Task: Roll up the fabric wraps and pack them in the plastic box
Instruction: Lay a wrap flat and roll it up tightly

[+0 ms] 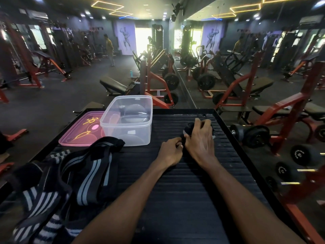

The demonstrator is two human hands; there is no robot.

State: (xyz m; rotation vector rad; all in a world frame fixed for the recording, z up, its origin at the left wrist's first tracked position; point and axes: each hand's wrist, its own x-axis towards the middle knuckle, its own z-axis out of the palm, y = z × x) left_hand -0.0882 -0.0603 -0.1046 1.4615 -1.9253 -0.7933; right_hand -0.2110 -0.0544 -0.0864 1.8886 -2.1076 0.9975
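Small dark fabric wrap roll [189,128], partly wound, sits on the desk at about 1 o'clock from frame centre, under the right hand [199,141]. Right hand curls over the roll, fingers on its far side, gripping it. Left hand [169,152] pinches the dark strip tail [182,140] just beside the roll, at its 7 o'clock.

Judged step: winding — to do it well, keep the tail taut with the left hand, turn the roll with the right, keep edges aligned so the coil stays flat and tight enough to fit the box.

Roll looks black with a pale patch on one end; soft, compressible, likely to spring loose if let go. How much strip is left cannot be told, it blends into the surface.

Black ribbed desk [193,182] carries it all. Clear rectangular plastic box [126,120], lid off, at 11 o'clock from the roll, well apart; contents unclear through the wall. Pink translucent plastic lid [82,129] lies flat, touching the box's left side. Pile of unrolled black-and-grey striped fabric wraps [84,173] at 8 o'clock — not yet rolled. Gym machines and dumbbells [255,136] beyond the desk.
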